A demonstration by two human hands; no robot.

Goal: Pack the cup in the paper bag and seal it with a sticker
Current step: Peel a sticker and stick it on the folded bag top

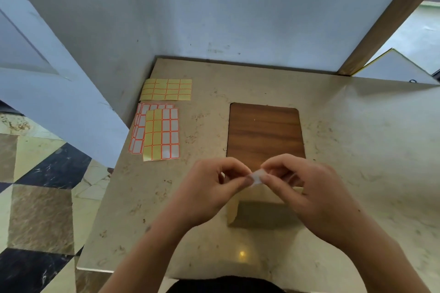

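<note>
Sticker time: we pinch a small white rectangular sticker (256,178) between left hand (214,194) and right hand (307,194), lower centre; next, probably press it onto the tan paper bag (259,215).

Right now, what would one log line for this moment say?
step: sticker ready | both hands pinch white sticker | above paper bag | sticker sheets lie left

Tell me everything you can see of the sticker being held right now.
The sticker is a small white, slightly translucent rectangle, blurred in this view. It is held in the air between both hands: the left hand pinches its left edge, the right hand its right. It sits just above the top of the brown paper bag, near the wooden board. Whether it touches the bag cannot be told.
</note>
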